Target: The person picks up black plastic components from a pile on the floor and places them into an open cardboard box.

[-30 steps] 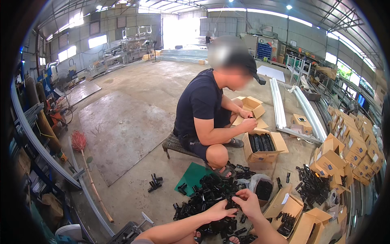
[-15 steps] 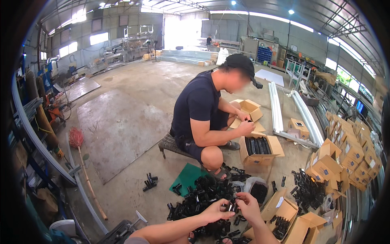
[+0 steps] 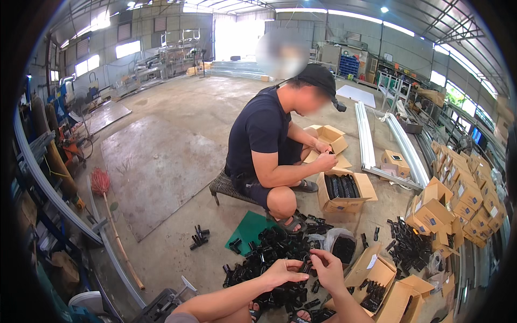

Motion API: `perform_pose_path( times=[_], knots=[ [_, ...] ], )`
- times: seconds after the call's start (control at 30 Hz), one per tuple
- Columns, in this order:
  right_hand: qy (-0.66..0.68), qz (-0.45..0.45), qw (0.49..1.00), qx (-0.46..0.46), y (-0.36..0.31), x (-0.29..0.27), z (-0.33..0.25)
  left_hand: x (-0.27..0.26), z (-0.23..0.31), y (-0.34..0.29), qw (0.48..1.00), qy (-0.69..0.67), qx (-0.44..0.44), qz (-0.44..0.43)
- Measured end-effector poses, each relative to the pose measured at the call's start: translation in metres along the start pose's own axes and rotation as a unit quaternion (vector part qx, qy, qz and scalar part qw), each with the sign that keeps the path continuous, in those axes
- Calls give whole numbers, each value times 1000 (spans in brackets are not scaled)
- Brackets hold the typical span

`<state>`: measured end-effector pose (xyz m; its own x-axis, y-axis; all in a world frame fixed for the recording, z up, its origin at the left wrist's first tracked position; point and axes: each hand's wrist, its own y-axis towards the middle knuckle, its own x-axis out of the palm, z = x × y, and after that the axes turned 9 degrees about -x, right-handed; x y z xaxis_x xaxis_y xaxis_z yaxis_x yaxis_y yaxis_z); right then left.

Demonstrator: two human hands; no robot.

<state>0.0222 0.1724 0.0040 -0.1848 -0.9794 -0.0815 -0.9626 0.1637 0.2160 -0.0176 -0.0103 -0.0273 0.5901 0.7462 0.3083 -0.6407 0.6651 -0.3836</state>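
Observation:
My left hand [image 3: 284, 272] is closed on a small black tube-shaped fitting [image 3: 305, 265], held upright between thumb and fingers. At its top end my right hand [image 3: 327, 266] pinches with thumb and forefinger; a small part there is too hidden to name. Beneath and beyond both hands spreads a heap of similar black fittings [image 3: 264, 247], partly over a green sheet [image 3: 249, 229]. To the right of my right hand stands an open cardboard box [image 3: 355, 272] with black fittings inside. Just beyond it lies a clear plastic bag [image 3: 343, 245] of small black pieces.
A co-worker [image 3: 264, 134] sits on a low woven stool [image 3: 229, 185], handling a small part beside a box of packed fittings [image 3: 344, 202]. More fittings [image 3: 409, 245] and stacked cartons [image 3: 468, 196] lie right. A broom [image 3: 116, 223] lies left, near a metal floor plate [image 3: 156, 167].
The fitting between my hands has turned from a slanted pose to more upright, and my right hand is slightly lower. The co-worker's hands have shifted slightly.

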Motion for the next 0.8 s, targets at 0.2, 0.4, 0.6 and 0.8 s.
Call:
perform_pose_path(
  times=[0.2, 0.4, 0.6, 0.8],
  knots=[
    [-82, -6, 996, -28, 0, -3, 7, 5, 19, -9, 994, 102, -16, 26],
    [-99, -29, 994, -42, 4, -2, 5, -1, 16, -5, 986, 162, 7, 37],
    [-54, -53, 997, 8, 5, -5, 12, -5, 4, -5, 985, 166, 40, -4],
    [-23, -51, 998, 26, 5, -8, 8, 2, 11, -11, 986, 150, 71, -16]
  ],
)
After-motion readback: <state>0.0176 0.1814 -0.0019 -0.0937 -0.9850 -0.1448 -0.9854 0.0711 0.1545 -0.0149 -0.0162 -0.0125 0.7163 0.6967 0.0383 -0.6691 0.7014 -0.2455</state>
